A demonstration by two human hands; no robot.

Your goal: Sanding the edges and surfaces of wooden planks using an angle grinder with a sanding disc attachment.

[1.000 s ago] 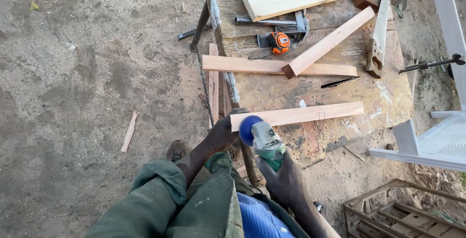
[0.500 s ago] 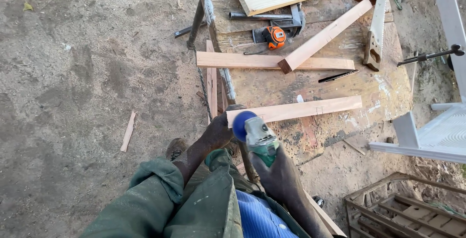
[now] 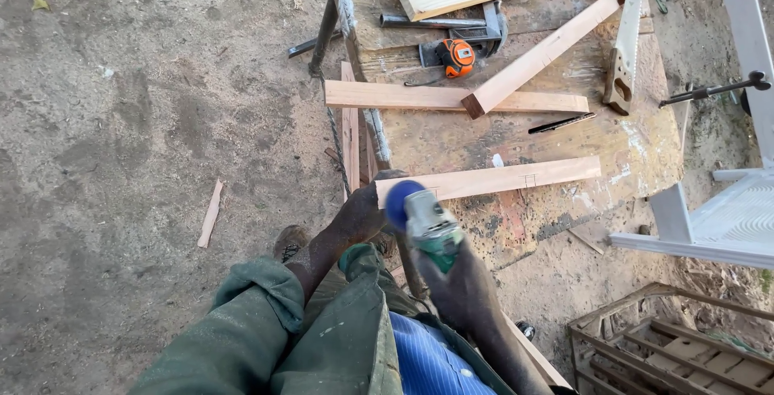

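barely shifted since before, my right hand [image 3: 459,282] fingers wrap the angle grinder [image 3: 427,222]; left hand [image 3: 359,211] fingers clamp the stiff, light wood strip [image 3: 492,179] end at the bench [image 3: 645,153] near edge.

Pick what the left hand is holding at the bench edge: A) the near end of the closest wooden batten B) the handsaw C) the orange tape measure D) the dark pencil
A: the left hand wraps the near end of the closest wooden batten, right beside the blue disc of the angle grinder that the right hand holds; the handsaw and tape measure lie untouched farther up the bench.
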